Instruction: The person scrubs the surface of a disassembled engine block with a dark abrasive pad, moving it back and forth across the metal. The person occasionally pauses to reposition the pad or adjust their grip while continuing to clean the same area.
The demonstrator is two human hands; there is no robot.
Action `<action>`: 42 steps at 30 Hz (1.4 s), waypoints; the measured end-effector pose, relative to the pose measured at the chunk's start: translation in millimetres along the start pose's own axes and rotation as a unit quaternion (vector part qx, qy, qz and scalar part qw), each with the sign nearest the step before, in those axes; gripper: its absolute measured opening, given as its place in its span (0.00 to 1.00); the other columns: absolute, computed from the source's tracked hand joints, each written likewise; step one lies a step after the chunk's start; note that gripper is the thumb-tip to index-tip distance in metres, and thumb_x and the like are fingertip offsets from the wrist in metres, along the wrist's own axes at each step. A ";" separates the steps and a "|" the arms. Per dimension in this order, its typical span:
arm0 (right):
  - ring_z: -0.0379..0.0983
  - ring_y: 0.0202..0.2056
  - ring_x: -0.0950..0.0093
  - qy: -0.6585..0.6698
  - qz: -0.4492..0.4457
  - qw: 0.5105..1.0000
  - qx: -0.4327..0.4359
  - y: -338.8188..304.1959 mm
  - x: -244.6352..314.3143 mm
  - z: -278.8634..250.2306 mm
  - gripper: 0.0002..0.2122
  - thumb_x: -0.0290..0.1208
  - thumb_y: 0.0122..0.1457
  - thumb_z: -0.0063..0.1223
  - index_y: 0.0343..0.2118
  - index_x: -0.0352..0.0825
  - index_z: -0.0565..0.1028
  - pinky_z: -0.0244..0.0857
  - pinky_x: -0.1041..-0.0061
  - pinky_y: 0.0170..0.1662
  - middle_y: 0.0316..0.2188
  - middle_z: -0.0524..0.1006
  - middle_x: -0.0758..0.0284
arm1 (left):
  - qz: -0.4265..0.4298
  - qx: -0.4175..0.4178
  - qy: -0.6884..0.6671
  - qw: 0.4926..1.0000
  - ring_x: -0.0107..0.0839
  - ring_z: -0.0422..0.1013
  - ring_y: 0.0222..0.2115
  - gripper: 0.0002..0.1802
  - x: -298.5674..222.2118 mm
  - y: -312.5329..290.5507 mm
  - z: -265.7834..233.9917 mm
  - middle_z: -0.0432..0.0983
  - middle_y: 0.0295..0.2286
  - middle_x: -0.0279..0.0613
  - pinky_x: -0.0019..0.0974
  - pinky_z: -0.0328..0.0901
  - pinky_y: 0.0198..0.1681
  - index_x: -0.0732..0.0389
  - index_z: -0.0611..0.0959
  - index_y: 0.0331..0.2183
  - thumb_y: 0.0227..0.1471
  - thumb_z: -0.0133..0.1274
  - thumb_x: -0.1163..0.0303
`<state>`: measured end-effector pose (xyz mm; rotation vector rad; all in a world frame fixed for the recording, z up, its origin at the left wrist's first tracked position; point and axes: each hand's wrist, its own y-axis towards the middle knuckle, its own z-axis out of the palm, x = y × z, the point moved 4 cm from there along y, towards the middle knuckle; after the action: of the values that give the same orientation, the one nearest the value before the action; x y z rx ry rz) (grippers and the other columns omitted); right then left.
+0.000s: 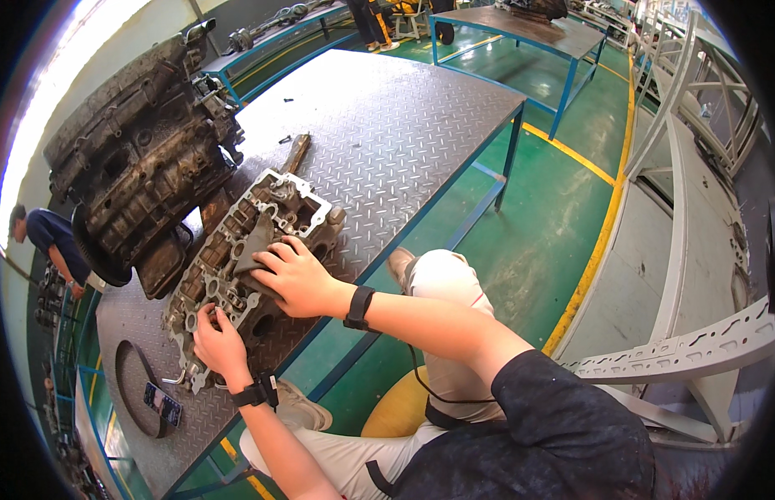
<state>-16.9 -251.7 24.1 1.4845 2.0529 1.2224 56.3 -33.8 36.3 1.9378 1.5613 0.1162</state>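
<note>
Metal casting (227, 271), long and blocky, lay slantwise on the table (404, 158), toward nine o'clock of the view; its pale, machined rim framed round bores and pocked hollows, while its flanks were darker and stained. Taking its middle as the dial's hub, the right hand (297, 277) came in from three o'clock, its bent fingers closed over a soft, bunched grey cloth (255, 243) and keeping it against the ribbed top. At seven o'clock the left hand (220, 343) touched the casting's edge, thumb and forefinger tips nearly together; whether they pinched anything small could not be told. Black bands circled both wrists. Close by at half past ten rose an engine block (145, 154), a hulking, grimy form with lumpy ribs and brown, oily patches. A narrow brown bar (299, 153) pointed out at one o'clock. Toward half past seven a flat black belt (122, 375) stood on edge in a bent loop, with a thin, glossy phone (163, 403) at its side. The tabletop was grey steel, pressed with a raised tread pattern, and beyond its blue frame spread a smooth, shiny green floor (521, 242).
</note>
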 end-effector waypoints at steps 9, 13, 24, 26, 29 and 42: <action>0.72 0.53 0.55 0.047 -0.046 0.998 0.004 17.5 30.1 -2.8 0.18 0.30 0.45 0.61 0.44 0.40 0.82 0.63 0.51 0.58 0.48 0.77 0.59 | -0.002 -0.122 0.062 0.991 0.54 0.80 0.36 0.14 -5.2 -13.0 -42.7 0.85 0.32 0.49 0.57 0.71 0.42 0.56 0.90 0.41 0.55 0.61 0.61; 0.68 0.59 0.56 -0.044 0.029 0.998 0.044 13.3 10.6 -14.0 0.23 0.29 0.50 0.63 0.52 0.40 0.80 0.57 0.49 0.66 0.57 0.76 0.62 | 0.051 -0.070 0.001 0.996 0.47 0.77 0.40 0.11 -22.8 -9.0 -16.4 0.85 0.35 0.41 0.52 0.65 0.46 0.54 0.86 0.39 0.58 0.58 0.60; 0.67 0.61 0.57 -0.048 -0.007 0.998 0.028 4.0 0.6 -5.0 0.25 0.32 0.53 0.66 0.56 0.41 0.78 0.55 0.49 0.68 0.59 0.75 0.64 | 0.078 -0.127 -0.005 0.989 0.43 0.75 0.43 0.12 -16.1 -14.9 -2.0 0.85 0.37 0.38 0.48 0.63 0.51 0.55 0.86 0.43 0.60 0.57 0.61; 0.67 0.61 0.57 -0.047 -0.008 0.998 0.030 4.7 1.3 -6.0 0.25 0.32 0.53 0.66 0.56 0.41 0.78 0.55 0.49 0.68 0.59 0.75 0.64 | 0.064 -0.119 -0.008 0.991 0.43 0.75 0.43 0.13 -15.8 -15.2 -1.3 0.85 0.37 0.38 0.48 0.63 0.51 0.55 0.86 0.43 0.60 0.57 0.61; 0.67 0.61 0.57 -0.049 -0.006 0.998 0.034 3.9 0.2 -5.0 0.25 0.32 0.53 0.66 0.56 0.41 0.78 0.55 0.49 0.68 0.60 0.75 0.64 | 0.062 -0.118 -0.009 0.991 0.43 0.75 0.44 0.13 -14.4 -15.3 1.0 0.85 0.38 0.38 0.47 0.63 0.51 0.55 0.85 0.44 0.60 0.57 0.61; 0.67 0.60 0.57 -0.041 -0.007 0.998 0.040 6.7 0.6 -6.7 0.24 0.41 0.56 0.67 0.56 0.42 0.78 0.54 0.49 0.67 0.59 0.75 0.64 | 0.068 -0.013 -0.012 0.998 0.46 0.73 0.51 0.20 -15.7 -22.6 -19.3 0.82 0.45 0.42 0.52 0.62 0.55 0.55 0.84 0.51 0.61 0.59 0.57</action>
<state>-17.6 -253.5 33.4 1.5253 2.0768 1.0685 24.0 -37.9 44.7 2.0171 1.4046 0.1693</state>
